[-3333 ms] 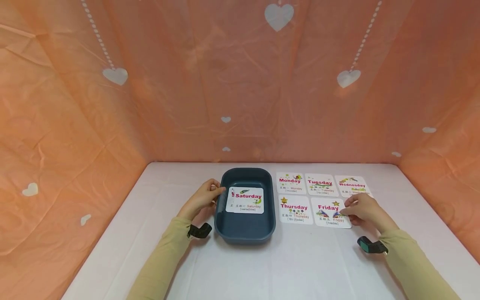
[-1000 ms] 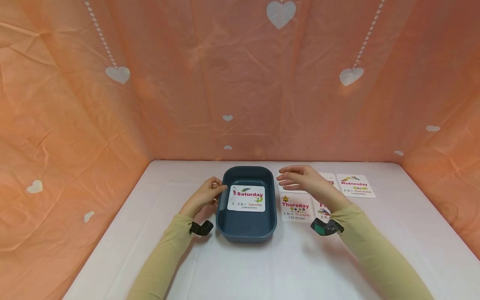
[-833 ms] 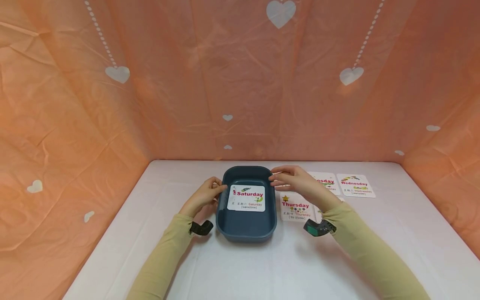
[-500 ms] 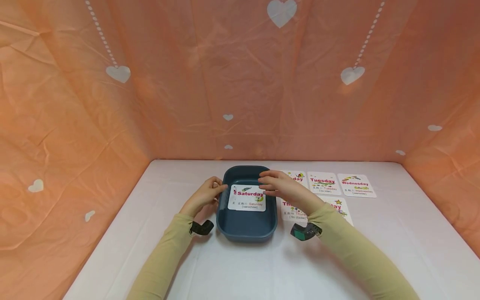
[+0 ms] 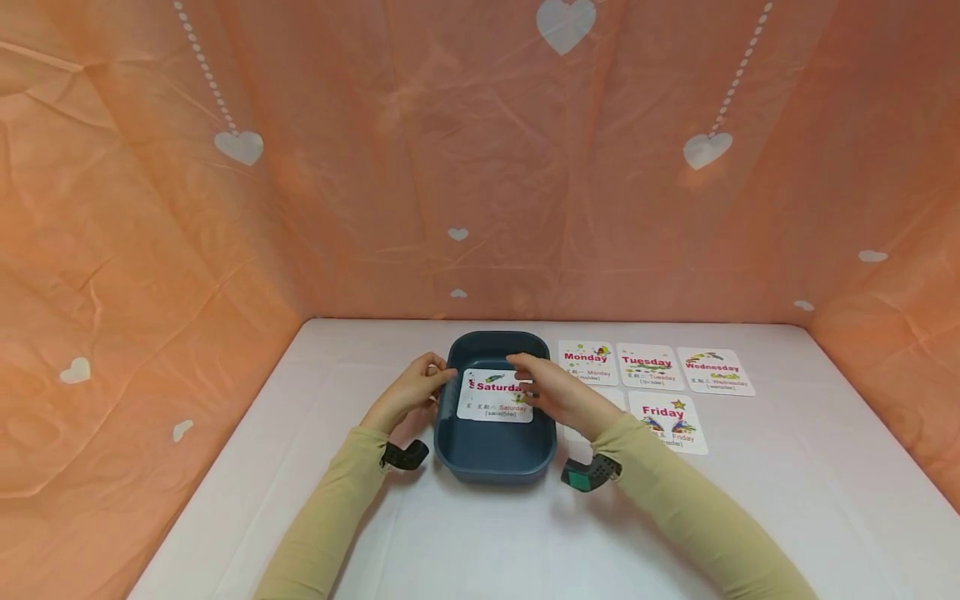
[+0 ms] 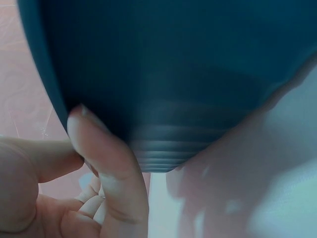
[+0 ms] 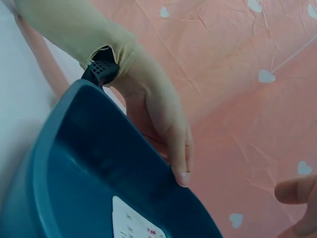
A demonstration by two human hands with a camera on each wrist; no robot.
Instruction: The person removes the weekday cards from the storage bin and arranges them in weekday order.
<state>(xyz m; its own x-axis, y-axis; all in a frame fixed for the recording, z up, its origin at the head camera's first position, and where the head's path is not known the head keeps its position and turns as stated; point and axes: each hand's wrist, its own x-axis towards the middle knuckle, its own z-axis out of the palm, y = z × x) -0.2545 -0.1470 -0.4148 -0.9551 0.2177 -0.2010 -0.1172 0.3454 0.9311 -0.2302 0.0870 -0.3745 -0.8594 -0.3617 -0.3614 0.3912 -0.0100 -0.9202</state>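
Note:
In the head view my left hand (image 5: 411, 390) pinches the left rim of a dark blue plastic tub (image 5: 491, 458). The left wrist view shows the thumb (image 6: 106, 148) against the tub's wall, with a finger on the other side. A white card reading Saturday (image 5: 495, 404) lies inside the tub; print along its left side suggests another card beneath it. Over the tub's right side, my right hand (image 5: 564, 396) reaches toward that card with its fingers loosely bent. Its fingers (image 7: 294, 191) show apart from the card in the right wrist view.
Right of the tub lie word cards in two rows: Monday (image 5: 587, 363), Tuesday (image 5: 649, 367) and Wednesday (image 5: 716, 372) behind, Friday (image 5: 667, 423) in front. My right arm covers most of another front card. An orange heart-patterned cloth (image 5: 480, 167) surrounds the white table (image 5: 360, 350).
My right hand has left the Friday card and moved left, over the tub to the Saturday card's right edge. The left hand stays on the rim.

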